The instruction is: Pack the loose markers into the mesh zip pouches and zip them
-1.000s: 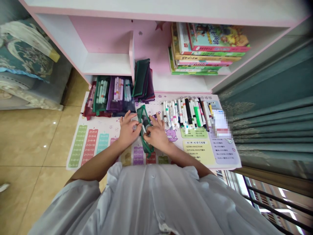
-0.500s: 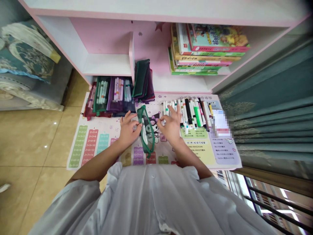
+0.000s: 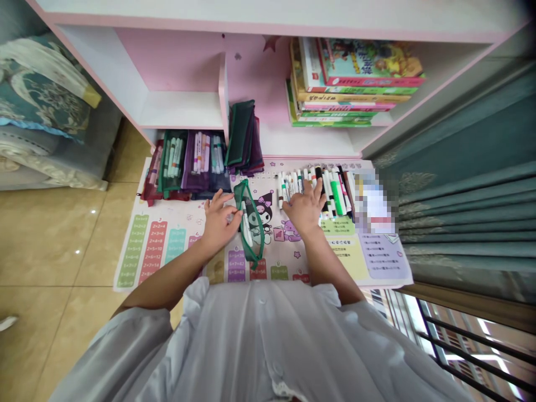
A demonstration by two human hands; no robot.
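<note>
A green mesh pencil pouch [image 3: 250, 223] stands open on the printed desk mat [image 3: 167, 240], with a white marker or two inside it. My left hand [image 3: 218, 220] pinches the pouch's left rim and holds it open. My right hand [image 3: 306, 205] lies further right with its fingers spread over a row of several markers [image 3: 330, 187] laid side by side on the mat. I cannot see whether its fingertips have closed on any marker.
Filled mesh pouches [image 3: 188, 164] with markers lie at the mat's back left, and a stack of empty dark pouches [image 3: 243, 137] leans on the shelf. Books [image 3: 352, 78] are piled in the pink shelf's right bay. A curtain [image 3: 460, 184] hangs on the right.
My right hand left the pouch and moved right and away to the row of markers. My left hand stayed on the pouch's rim.
</note>
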